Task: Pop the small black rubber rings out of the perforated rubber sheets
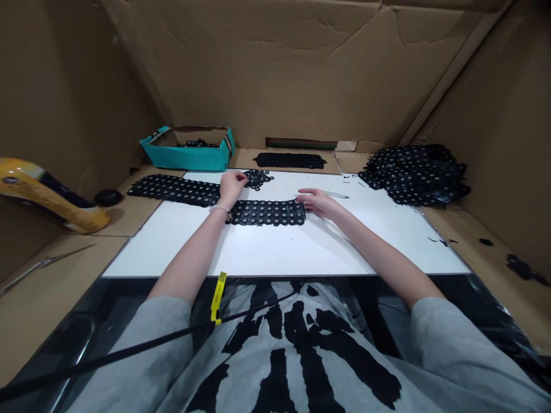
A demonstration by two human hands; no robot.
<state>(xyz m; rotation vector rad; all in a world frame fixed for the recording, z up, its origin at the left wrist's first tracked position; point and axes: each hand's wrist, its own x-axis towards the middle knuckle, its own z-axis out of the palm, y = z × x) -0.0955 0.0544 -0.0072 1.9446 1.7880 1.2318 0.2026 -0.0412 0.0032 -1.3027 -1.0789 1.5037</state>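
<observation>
A long black strip with rows of pale round dots (270, 213) lies across the white board (258, 252). My left hand (233, 187) is over the strip, its fingertips pinched together at the left edge of a small pile of black rings (258, 178); anything between them is too small to make out. At the strip's right end rests my right hand (317, 202), fingers spread and touching or almost touching its edge. A thin pen-like tool (338, 195) lies just behind the right hand.
A teal box (185, 156) with black rings stands back left. Behind the board lies a black bundle (290, 160). Dotted black sheets (417, 175) are heaped back right. At left are a yellow tool (51, 198) and scissors (45, 262). Cardboard walls (275, 74) surround the board.
</observation>
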